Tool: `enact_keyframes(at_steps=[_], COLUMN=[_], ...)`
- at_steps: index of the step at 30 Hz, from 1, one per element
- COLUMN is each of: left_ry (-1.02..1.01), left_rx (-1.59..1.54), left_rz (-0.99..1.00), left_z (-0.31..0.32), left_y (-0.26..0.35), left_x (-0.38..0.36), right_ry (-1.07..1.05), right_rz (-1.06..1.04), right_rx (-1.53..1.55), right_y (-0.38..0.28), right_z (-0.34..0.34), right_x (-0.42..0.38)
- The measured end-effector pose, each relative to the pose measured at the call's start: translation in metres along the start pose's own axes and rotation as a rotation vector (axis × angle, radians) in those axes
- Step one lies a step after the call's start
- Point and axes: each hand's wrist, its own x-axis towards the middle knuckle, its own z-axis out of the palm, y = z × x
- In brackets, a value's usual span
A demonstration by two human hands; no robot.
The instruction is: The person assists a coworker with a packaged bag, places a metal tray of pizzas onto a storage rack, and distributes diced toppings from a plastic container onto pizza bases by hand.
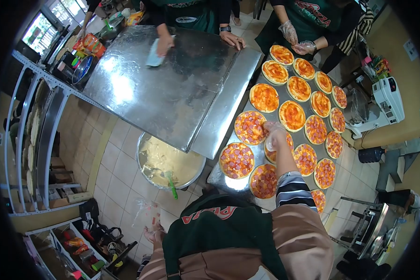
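Observation:
My right hand [276,135], in a clear plastic glove, reaches over the pizzas with its fingers drawn together. Whatever they hold is too small to make out. Beneath it lies a partly hidden pizza [288,140], and just left of the fingertips is a pizza topped with pink ham cubes [250,128]. Low on the left, my left hand [155,229] grips a clear plastic bag [144,213] with a few pinkish bits in it. Farther back, several pizzas bear only red sauce, such as this sauced pizza [292,116].
A co-worker's hand wipes the metal table [172,88] with a light blue cloth [155,53]. Another person's gloved hands [296,39] are beside the far pizzas. A large bowl of pale dough [170,161] stands below the table edge. A white mixer [382,105] is at right.

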Motion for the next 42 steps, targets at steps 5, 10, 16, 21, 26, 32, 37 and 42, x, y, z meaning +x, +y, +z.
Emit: enact_keyframes(at_steps=[5,10,16,21,26,32,37,42], left_ry=[0.233,0.013,0.199,0.314,0.347,0.382,0.098,0.122], left_rx=[0.162,0.055,0.187,0.239,0.232,0.241,0.056,0.084], left_rz=[0.214,-0.077,0.092,0.201,0.18,0.196,-0.022,-0.012], left_z=[0.065,0.016,0.054,0.052,0.056,0.046,0.029,0.018], left_y=[-0.016,0.002,-0.012,-0.012,-0.01,-0.007,0.003,0.009], left_x=[-0.041,0.007,-0.012,-0.01,-0.015,-0.006,0.003,0.014], right_ry=[-0.162,-0.117,-0.089,0.184,0.053,0.024,-0.048,-0.05], right_rz=[0.129,0.129,0.025,-0.128,-0.438,-0.235,-0.019,0.021], right_rx=[0.421,0.247,-0.07,-0.727,-1.187,-0.841,-0.066,-0.105], right_y=[-0.009,-0.003,0.017,0.028,0.014,-0.008,0.008,-0.008], right_z=[-0.025,-0.026,-0.014,0.013,0.025,0.02,0.0,0.01], right_x=[-0.038,-0.037,-0.029,-0.011,-0.031,-0.062,-0.028,-0.032])
